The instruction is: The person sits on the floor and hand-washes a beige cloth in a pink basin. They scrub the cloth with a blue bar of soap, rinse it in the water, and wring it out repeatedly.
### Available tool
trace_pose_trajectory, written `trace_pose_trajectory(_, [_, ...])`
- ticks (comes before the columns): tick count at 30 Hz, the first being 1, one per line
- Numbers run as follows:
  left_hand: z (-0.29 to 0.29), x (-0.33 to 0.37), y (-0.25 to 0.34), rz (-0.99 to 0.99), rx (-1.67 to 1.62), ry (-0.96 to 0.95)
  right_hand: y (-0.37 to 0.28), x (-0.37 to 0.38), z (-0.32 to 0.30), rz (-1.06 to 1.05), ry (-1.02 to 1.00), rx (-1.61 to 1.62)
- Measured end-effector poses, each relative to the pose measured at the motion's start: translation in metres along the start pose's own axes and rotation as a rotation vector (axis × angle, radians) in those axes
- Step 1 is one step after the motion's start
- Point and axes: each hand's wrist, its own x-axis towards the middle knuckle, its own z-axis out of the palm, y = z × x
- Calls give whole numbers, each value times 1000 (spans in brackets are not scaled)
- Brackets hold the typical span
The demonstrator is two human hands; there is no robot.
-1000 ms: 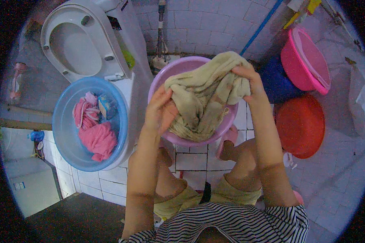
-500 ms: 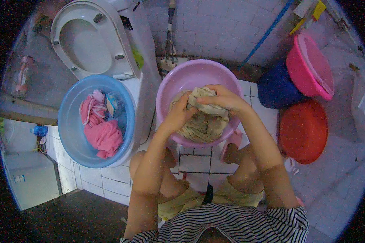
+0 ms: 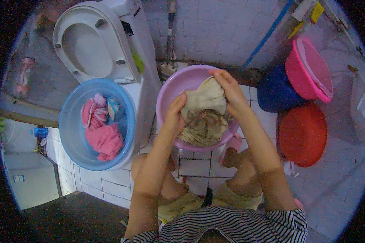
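Observation:
Over a pink-purple basin (image 3: 165,97) on the floor in front of me, both my hands grip a beige cloth (image 3: 207,97), which is stretched between them. My left hand (image 3: 175,112) holds its lower left side, the fingers partly hidden behind the fabric. At its upper right edge, my right hand (image 3: 230,88) pinches the cloth between thumb and fingers. Below the stretched part, a bunched, wet-looking beige-brown heap of fabric (image 3: 205,128) fills the basin's near half. Whether the heap and the held cloth are one piece, I cannot tell.
On my left a blue basin (image 3: 65,129) holds pink cloths (image 3: 104,141) and a small blue-and-white packet (image 3: 112,106), beside a toilet (image 3: 89,44). To my right stand a dark blue bucket (image 3: 273,91), a bright pink basin (image 3: 310,73) and a red basin (image 3: 302,137).
The cloth was bunched between my hands and is now spread out flatter. My right hand has moved up and right, and my left hand slightly left.

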Motion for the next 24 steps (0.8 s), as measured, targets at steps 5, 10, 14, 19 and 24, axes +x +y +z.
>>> trace_pose_trajectory(5, [4, 10, -12, -160, -277, 195, 29, -8, 15, -399, 65, -392])
trace_pose_trajectory(10, [-34, 21, -47, -207, -423, -142, 64, -55, 53, -690, -10, -1039])
trace_pose_trajectory(14, [20, 1, -43, -185, -102, 275, 50, -13, 35, -273, 145, -1018])
trace_pose_trajectory(19, [11, 7, -37, -242, 124, 328, 81, -34, 49, -488, 110, -853])
trace_pose_trajectory(24, [17, 9, -48, -235, -64, 156, 58, 8, 23, -145, 312, -828])
